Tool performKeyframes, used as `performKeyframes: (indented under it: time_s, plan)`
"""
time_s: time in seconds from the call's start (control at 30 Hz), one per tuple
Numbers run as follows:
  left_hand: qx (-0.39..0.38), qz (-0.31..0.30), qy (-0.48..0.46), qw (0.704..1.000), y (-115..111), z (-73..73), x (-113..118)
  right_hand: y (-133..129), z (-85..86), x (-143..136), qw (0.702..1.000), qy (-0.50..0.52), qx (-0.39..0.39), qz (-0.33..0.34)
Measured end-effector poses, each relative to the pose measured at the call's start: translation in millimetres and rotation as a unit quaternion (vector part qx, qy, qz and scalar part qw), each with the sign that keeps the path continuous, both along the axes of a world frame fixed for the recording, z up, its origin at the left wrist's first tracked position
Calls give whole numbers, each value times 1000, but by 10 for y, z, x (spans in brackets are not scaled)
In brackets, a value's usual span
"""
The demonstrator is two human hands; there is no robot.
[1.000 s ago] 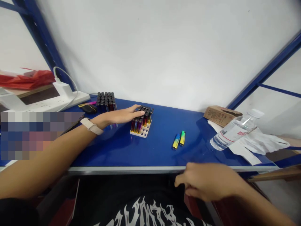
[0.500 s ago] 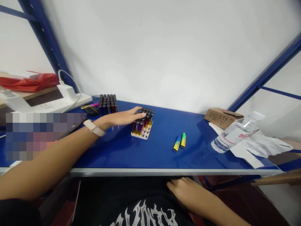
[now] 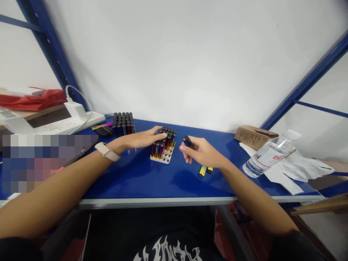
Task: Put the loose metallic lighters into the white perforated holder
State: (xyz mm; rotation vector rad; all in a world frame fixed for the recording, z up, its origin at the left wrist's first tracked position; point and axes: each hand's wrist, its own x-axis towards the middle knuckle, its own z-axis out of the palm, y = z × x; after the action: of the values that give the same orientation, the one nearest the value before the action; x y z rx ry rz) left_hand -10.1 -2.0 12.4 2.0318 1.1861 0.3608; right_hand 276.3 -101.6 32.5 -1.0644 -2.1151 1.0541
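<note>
My left hand [image 3: 145, 138] lies flat against the left side of a white holed tray [image 3: 164, 158] that holds several upright iridescent lighters [image 3: 164, 142]. My right hand [image 3: 200, 152] hovers just right of the tray, fingers pinched on one dark blue lighter [image 3: 187, 141] with its tip pointing toward the tray. Two loose lighters [image 3: 204, 170], yellow and green-blue, lie on the blue table [image 3: 152, 177] partly under my right wrist. A second tray of dark lighters [image 3: 123, 122] stands further back left.
A white power strip with a charger [image 3: 72, 116] and red plastic [image 3: 32, 98] sit at the left. A black mouse-like object [image 3: 104, 131] lies by the far tray. At the right are a cardboard box [image 3: 253, 135], a lying water bottle [image 3: 269, 154] and white paper [image 3: 299, 166].
My right hand rose from below the table edge to beside the tray and now holds a dark blue lighter. My left hand stayed on the tray.
</note>
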Motion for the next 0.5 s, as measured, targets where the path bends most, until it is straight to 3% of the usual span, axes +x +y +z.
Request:
performKeyframes:
  time_s: [0.2, 0.33, 0.5]
  plan:
    - [11, -37, -33, 999, 43, -43, -38, 483, -172, -189, 999, 10, -5, 44]
    - [18, -38, -31, 999, 29, -30, -13, 557, -314, -282, 992, 122, -6, -4]
    - [17, -25, -8, 1000, -5, 4, 31, 547, -450, -268, 959, 250, -120, -48]
